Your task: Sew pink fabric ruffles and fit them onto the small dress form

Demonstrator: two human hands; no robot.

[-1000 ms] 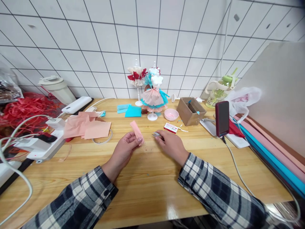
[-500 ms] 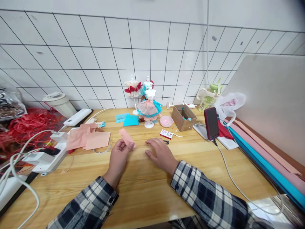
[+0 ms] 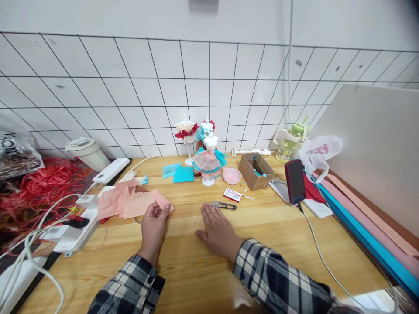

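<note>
My left hand (image 3: 154, 227) pinches a small piece of peach paper (image 3: 161, 199) between thumb and fingers, beside larger peach sheets (image 3: 137, 204). Flat on the wooden table (image 3: 183, 266), fingers stretched out, lies my right hand (image 3: 216, 229). Small black thread snips (image 3: 227, 206) lie just beyond its fingertips, their blade end close to them. A red and white card (image 3: 232, 195) is behind the snips. Farther back stands a little white dress form (image 3: 210, 141) in a peach and blue skirt (image 3: 207, 161), with two more decorated forms behind it.
Blue paper pieces (image 3: 183, 174), a pink bowl (image 3: 232, 175) and a cardboard box (image 3: 256, 174) stand at the back. A phone (image 3: 295, 182) with a cable is at the right. Power strips (image 3: 81, 231) and red shredded strands (image 3: 49, 183) crowd the left.
My left hand has moved left with the peach piece, to the edge of the peach sheets. My right hand has come down flat, and the snips show more fully. The view has tilted up slightly.
</note>
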